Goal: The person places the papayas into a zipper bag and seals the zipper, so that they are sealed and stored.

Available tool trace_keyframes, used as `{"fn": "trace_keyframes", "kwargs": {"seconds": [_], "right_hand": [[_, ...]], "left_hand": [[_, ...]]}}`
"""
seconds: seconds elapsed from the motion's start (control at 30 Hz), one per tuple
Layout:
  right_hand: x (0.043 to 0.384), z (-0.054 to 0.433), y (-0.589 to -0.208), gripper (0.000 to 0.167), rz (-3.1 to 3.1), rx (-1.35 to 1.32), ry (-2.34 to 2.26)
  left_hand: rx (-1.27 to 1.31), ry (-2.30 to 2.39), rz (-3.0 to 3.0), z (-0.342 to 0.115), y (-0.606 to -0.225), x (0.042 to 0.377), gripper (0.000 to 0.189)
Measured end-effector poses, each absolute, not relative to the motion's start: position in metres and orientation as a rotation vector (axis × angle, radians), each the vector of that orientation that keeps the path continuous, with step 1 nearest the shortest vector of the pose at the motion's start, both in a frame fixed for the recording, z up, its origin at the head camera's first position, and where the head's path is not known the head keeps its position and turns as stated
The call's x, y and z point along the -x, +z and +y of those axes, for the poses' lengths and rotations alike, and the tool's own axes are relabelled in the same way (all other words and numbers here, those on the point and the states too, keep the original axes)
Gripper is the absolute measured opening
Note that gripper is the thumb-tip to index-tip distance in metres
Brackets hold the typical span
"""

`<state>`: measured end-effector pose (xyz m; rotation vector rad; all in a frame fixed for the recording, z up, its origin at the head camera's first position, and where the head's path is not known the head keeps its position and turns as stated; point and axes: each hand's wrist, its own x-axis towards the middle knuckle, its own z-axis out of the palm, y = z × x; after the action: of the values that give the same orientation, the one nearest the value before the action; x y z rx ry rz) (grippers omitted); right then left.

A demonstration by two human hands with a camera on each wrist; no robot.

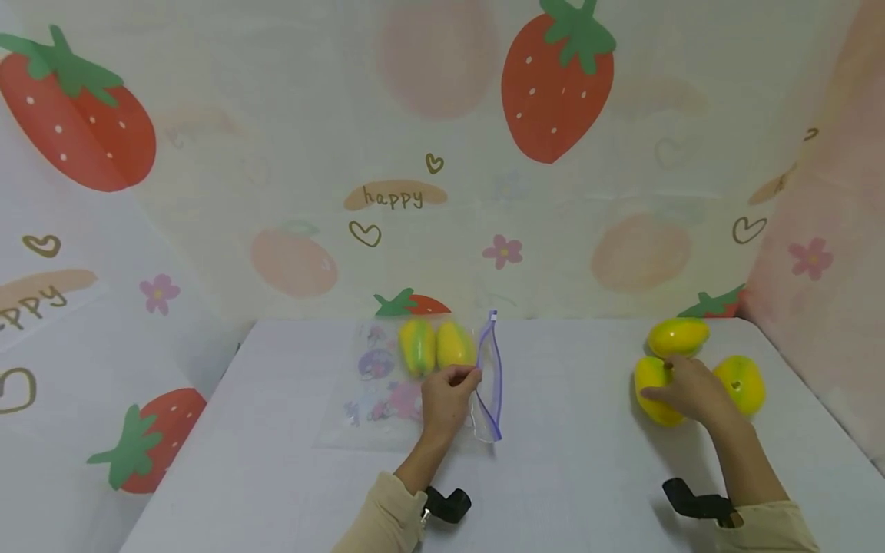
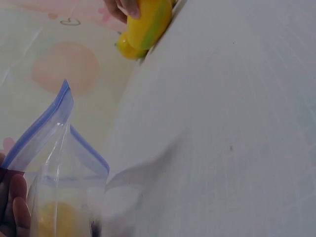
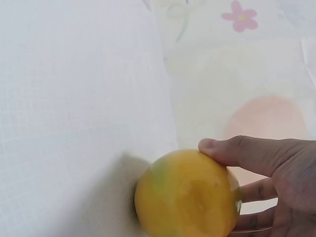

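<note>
Pinching a clear, purple-rimmed plastic bag (image 1: 387, 395) near centre frame is a person's left hand (image 1: 445, 401); at frame right, the right hand (image 1: 691, 390) grips a glossy, rounded yellow fruit (image 1: 660, 413).

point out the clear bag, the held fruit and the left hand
Clear bag (image 1: 403, 399), head view: pink print on its side.
Held fruit (image 3: 185, 195), right wrist view: rounded yellow side.
Left hand (image 1: 445, 401), head view: back of the hand.

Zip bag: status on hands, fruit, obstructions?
Left hand pinches zip bag near its open mouth. Right hand grips yellow fruit. Two fruits in bag, two others beside right hand. No obstruction visible between held fruit and bag mouth.
</note>
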<state>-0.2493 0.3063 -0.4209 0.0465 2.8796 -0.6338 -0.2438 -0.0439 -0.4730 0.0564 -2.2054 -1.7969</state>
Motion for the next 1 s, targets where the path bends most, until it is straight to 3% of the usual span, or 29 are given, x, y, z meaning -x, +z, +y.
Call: {"fn": "trace_keyframes", "kwargs": {"seconds": [0.47,0.7,1.0], "right_hand": [[0.246,0.32,-0.426,0.084,2.807,-0.019,-0.833],[0.244,0.308,-0.43,0.086,2.754,0.027,-1.021],[0.248,0.284,-0.431,0.077,2.755,0.115,-1.149]], "left_hand": [[-0.048,-1.826,-2.189,-0.043,-0.473,0.242,0.014],[-0.029,-1.82,-2.18,-0.042,-0.474,0.243,0.014],[-0.047,-1.818,-2.182,-0.041,-0.472,0.244,0.014]]}}
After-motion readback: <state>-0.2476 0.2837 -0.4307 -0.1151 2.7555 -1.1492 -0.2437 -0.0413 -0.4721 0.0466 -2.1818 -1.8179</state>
